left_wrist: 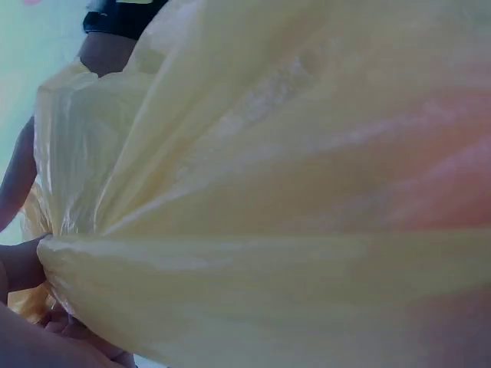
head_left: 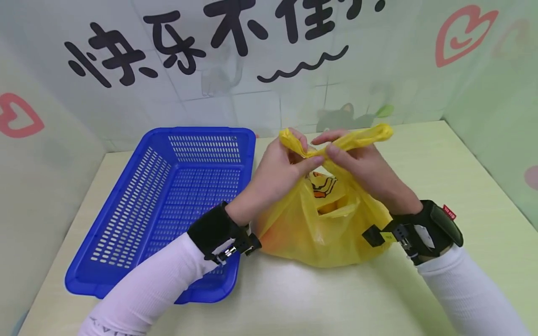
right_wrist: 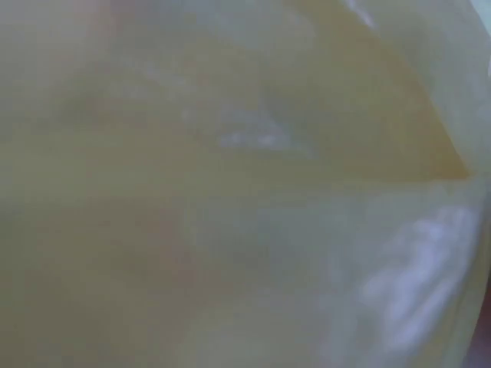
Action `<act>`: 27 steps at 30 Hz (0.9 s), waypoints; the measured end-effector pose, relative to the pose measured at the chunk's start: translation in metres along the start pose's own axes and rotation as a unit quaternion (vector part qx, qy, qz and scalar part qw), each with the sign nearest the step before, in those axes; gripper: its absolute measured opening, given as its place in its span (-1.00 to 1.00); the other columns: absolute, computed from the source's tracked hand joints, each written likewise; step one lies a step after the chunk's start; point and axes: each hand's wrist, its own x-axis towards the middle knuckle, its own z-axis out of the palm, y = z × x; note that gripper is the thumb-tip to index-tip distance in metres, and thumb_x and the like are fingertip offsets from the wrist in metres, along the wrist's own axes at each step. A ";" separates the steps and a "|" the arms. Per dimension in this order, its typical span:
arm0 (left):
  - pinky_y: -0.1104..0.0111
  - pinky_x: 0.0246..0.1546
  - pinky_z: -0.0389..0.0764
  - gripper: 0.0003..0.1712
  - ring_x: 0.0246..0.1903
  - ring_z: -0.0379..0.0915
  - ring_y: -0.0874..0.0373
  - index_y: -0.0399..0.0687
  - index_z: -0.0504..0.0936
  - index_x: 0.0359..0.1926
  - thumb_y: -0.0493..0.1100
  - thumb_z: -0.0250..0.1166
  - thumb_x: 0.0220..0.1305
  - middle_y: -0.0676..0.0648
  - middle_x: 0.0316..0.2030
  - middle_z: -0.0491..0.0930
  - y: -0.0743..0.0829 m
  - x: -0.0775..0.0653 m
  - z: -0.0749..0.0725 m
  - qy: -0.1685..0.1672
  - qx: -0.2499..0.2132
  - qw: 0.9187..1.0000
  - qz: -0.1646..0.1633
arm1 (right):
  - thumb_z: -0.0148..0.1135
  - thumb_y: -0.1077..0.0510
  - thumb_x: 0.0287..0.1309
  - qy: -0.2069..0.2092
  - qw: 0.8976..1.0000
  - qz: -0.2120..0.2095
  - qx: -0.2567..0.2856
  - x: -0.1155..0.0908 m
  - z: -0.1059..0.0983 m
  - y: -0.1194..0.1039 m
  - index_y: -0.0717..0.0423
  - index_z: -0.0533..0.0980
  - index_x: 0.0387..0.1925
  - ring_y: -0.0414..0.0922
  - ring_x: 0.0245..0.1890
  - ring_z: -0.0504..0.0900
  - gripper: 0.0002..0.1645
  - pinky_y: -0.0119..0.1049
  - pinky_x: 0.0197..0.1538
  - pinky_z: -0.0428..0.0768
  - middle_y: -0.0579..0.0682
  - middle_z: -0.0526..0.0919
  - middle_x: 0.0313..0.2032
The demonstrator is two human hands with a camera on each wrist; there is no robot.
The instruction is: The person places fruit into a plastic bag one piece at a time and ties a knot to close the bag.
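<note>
A yellow plastic bag (head_left: 315, 238) with a printed orange-and-black picture stands on the table, its sides bulging around contents that show only as reddish-orange patches. Above its mouth, my left hand (head_left: 277, 170) pinches one twisted handle between thumb and fingers. My right hand (head_left: 370, 170) grips the other handle, whose loose end sticks out to the right. The two handles meet and cross between the hands. In the left wrist view the bag (left_wrist: 291, 192) fills most of the picture, gathered toward the fingers. Only blurred yellow plastic (right_wrist: 245, 230) shows in the right wrist view.
A blue perforated plastic basket (head_left: 201, 186) stands on the table left of the bag, close to my left forearm. The pale table (head_left: 441, 186) meets a wall with black lettering (head_left: 235, 28) at the back. Another wall (head_left: 504, 140) borders the right side.
</note>
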 end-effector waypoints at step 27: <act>0.39 -0.30 0.68 -0.58 -0.38 0.58 0.04 0.00 0.25 -0.38 -0.44 0.34 0.17 -0.09 -0.35 0.44 0.000 -0.005 0.003 0.053 -0.116 0.991 -0.042 | -0.16 -0.17 0.49 -0.087 0.993 0.081 -0.017 0.003 0.001 0.008 0.21 0.39 0.03 0.01 -0.07 0.49 -0.48 -0.48 0.06 0.53 0.05 0.43 -0.14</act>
